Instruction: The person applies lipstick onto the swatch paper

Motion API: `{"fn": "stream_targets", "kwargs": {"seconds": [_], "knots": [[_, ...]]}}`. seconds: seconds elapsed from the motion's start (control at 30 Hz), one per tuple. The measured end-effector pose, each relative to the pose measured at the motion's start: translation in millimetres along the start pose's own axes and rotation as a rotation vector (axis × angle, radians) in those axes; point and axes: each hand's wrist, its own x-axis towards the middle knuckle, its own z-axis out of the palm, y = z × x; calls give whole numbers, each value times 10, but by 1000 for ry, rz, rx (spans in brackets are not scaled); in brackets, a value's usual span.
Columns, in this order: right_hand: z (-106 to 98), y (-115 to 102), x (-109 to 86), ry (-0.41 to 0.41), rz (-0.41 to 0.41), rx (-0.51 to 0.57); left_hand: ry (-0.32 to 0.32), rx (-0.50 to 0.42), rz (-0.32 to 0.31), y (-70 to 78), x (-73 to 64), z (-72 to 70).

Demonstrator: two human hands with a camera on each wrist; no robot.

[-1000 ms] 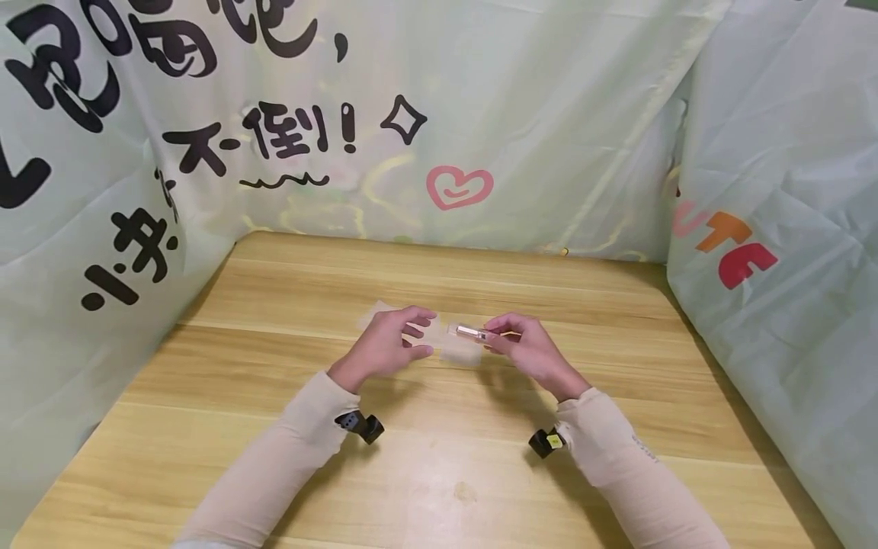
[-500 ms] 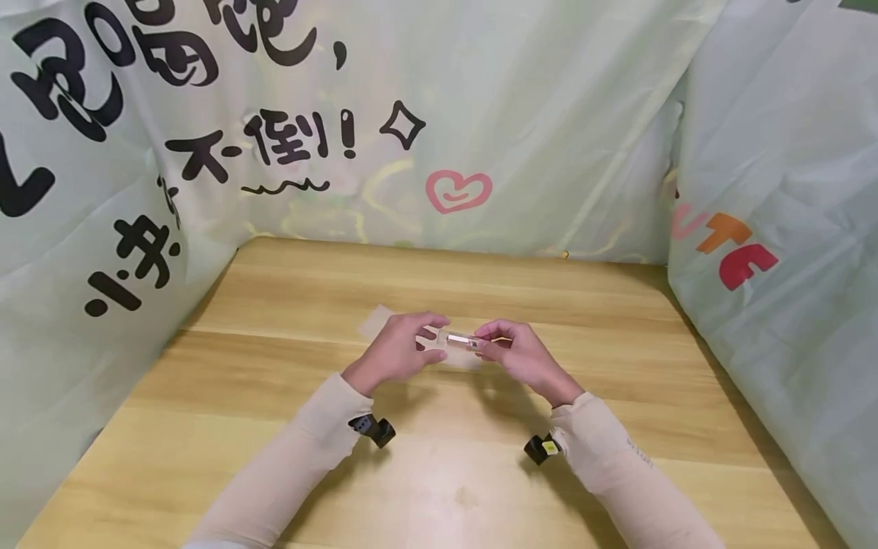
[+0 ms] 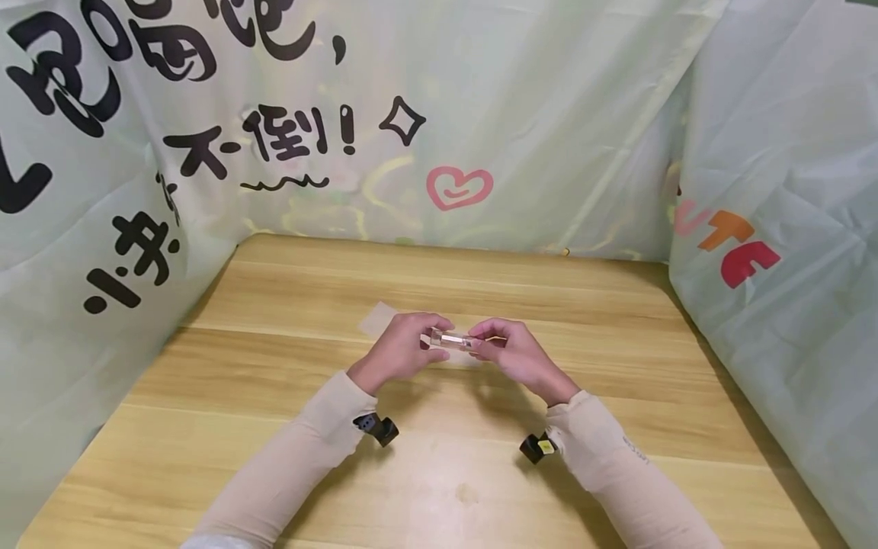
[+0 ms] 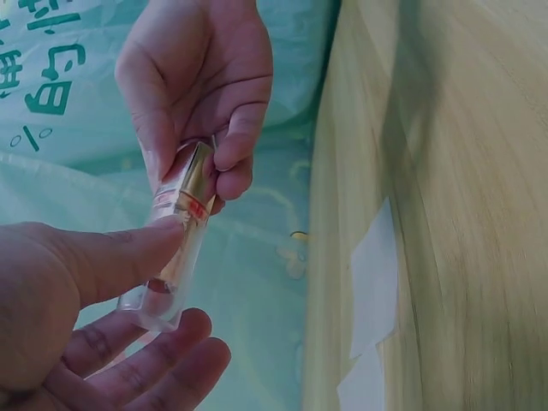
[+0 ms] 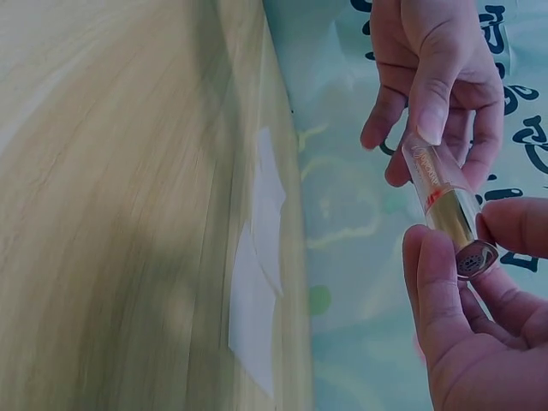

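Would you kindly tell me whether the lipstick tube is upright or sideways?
Sideways: the lipstick tube stretches lengthwise between the left hand and right hand.

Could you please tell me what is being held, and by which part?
A lipstick tube: the right hand grips its gold end. The left hand is at its clear end, but whether it grips cannot be told.

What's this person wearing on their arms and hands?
Long beige sleeves cover the left forearm and right forearm; the right one carries small dark lettering, too small to read. A blocky black camera sits at the left wrist and right wrist, the latter with a yellow label. No gloves are worn.
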Motion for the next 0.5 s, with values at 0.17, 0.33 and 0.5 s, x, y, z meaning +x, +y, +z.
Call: {"fn": "stream_targets", "kwargs": {"seconds": [0.17, 0.33, 0.5], "knots": [[12, -15, 10, -8, 2, 7, 18, 13, 10, -4, 11, 10], [19, -25, 23, -16, 0, 12, 34, 24, 18, -2, 18, 12], [20, -16, 17, -24, -4, 18, 34, 45, 37, -12, 15, 22]]}}
